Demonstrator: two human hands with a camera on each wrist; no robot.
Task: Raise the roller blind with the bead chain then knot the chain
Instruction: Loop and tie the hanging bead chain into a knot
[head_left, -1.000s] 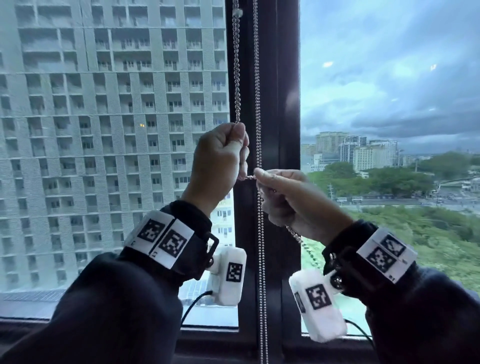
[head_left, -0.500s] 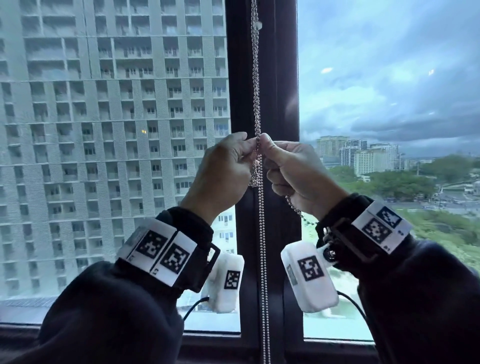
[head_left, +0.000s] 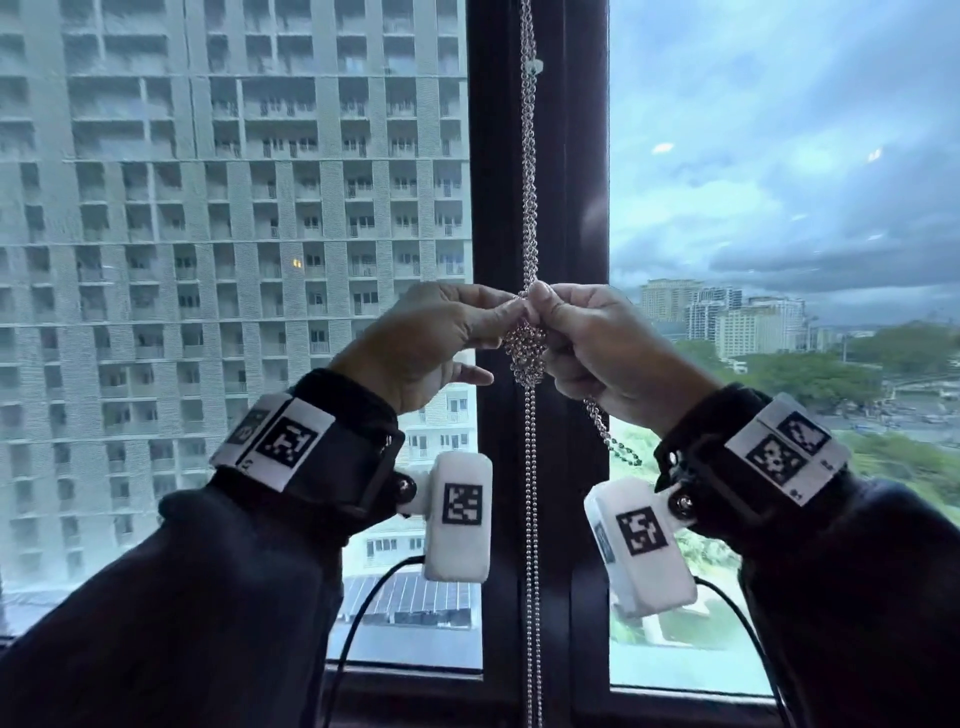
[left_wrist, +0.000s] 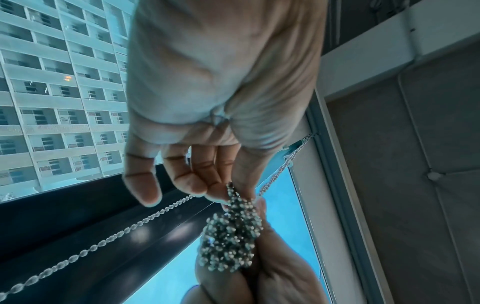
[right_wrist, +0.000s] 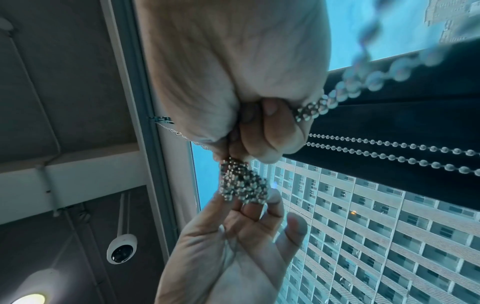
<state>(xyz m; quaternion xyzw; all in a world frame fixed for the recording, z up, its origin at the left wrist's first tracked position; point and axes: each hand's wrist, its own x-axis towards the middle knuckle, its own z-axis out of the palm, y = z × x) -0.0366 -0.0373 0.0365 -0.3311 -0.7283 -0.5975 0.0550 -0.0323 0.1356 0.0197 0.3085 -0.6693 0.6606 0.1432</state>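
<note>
A silver bead chain (head_left: 529, 182) hangs down the dark window mullion (head_left: 576, 208). At hand height it is bunched into a knotted clump of beads (head_left: 527, 353). My left hand (head_left: 511, 314) pinches the top of the clump from the left, little finger stretched out. My right hand (head_left: 540, 306) pinches it from the right, and a loose doubled length (head_left: 605, 434) trails out below its palm. The left wrist view shows the clump (left_wrist: 231, 236) under my left fingertips (left_wrist: 221, 193). In the right wrist view, curled right fingers (right_wrist: 270, 133) hold the clump (right_wrist: 242, 185). The blind is out of the head view.
Two straight strands (head_left: 531, 571) hang on below the clump to the sill (head_left: 415, 686). Window glass lies on both sides of the mullion. The right wrist view shows a white dome camera (right_wrist: 120, 248) and a lit lamp (right_wrist: 33, 292) on the ceiling.
Both hands have risen and closed together on the chain. The open loop between them has drawn up into a tight clump of beads.
</note>
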